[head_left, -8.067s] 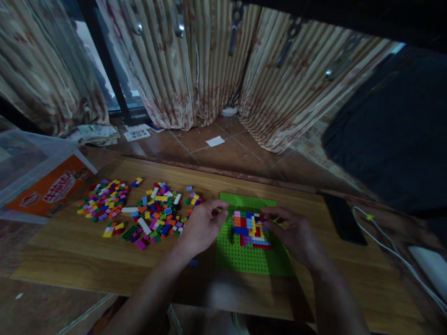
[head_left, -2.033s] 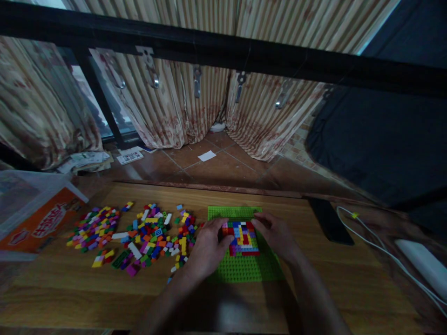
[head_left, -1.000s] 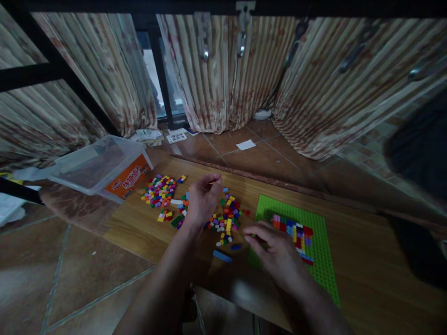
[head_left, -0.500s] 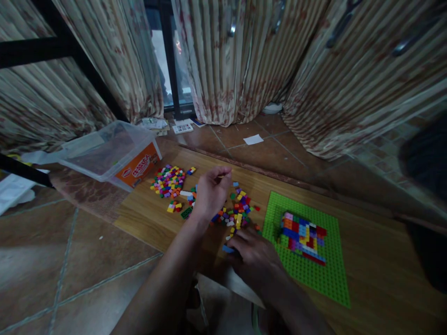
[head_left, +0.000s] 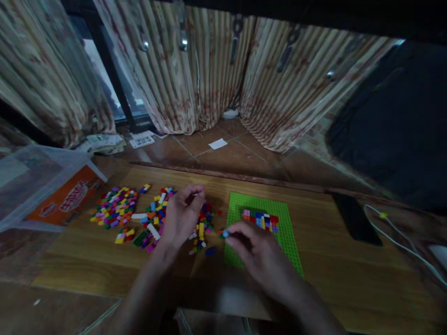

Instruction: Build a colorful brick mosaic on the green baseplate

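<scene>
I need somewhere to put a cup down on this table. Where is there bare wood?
Bare wood lies between the green baseplate and the black phone, and along the near edge left of the left hand. The loose bricks crowd the left middle; the right hand covers the baseplate's near corner.

Table: wood, visible grain, low satin sheen. Baseplate: green plastic, studded, matt. Loose bricks: hard plastic, smooth, faintly glossy. Bin at 9 o'clock: clear plastic, paper label. Curtains at 12 o'clock: pleated cloth, matt. Floor: smooth tile.
</scene>
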`<action>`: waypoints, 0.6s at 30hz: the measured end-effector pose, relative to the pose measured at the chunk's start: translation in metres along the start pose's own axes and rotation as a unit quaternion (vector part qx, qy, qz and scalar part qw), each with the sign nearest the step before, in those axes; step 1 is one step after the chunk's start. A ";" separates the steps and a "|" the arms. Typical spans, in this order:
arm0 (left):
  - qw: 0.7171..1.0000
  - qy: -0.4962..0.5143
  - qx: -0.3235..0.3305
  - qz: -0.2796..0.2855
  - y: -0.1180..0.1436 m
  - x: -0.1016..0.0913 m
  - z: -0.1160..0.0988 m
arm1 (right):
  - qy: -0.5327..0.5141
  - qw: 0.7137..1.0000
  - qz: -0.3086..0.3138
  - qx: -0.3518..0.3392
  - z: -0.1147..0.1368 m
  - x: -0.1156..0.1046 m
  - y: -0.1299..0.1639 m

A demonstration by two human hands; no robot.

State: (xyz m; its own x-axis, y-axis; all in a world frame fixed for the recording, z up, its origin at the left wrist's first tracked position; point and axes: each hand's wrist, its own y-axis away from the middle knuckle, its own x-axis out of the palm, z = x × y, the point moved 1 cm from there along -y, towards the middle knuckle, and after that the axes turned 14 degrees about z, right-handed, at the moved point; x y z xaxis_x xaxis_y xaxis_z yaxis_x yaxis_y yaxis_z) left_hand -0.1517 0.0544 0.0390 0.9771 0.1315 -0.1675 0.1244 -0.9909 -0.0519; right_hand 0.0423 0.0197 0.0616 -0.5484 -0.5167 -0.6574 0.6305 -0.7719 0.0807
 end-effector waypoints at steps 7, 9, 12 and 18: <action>0.989 -0.059 0.033 0.130 0.014 0.050 0.002 | -0.144 0.961 -0.155 0.180 -0.084 -0.075 0.042; 0.985 -0.084 0.033 0.147 0.016 0.062 0.003 | -0.187 0.950 -0.150 0.199 -0.098 -0.076 0.047; 0.976 -0.147 0.062 0.150 0.015 0.076 0.003 | -0.239 0.936 -0.146 0.212 -0.105 -0.070 0.046; 0.955 -0.214 0.109 0.175 0.013 0.094 0.002 | -0.269 0.937 -0.116 0.190 -0.102 -0.059 0.037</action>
State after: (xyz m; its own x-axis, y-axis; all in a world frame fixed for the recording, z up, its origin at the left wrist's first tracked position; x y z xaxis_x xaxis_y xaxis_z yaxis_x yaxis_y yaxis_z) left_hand -0.0586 0.0536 0.0207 0.7865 -0.1602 -0.5964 -0.2812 -0.9528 -0.1149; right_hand 0.1541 0.0589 0.0265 -0.9083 -0.3524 -0.2255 0.2756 -0.9095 0.3112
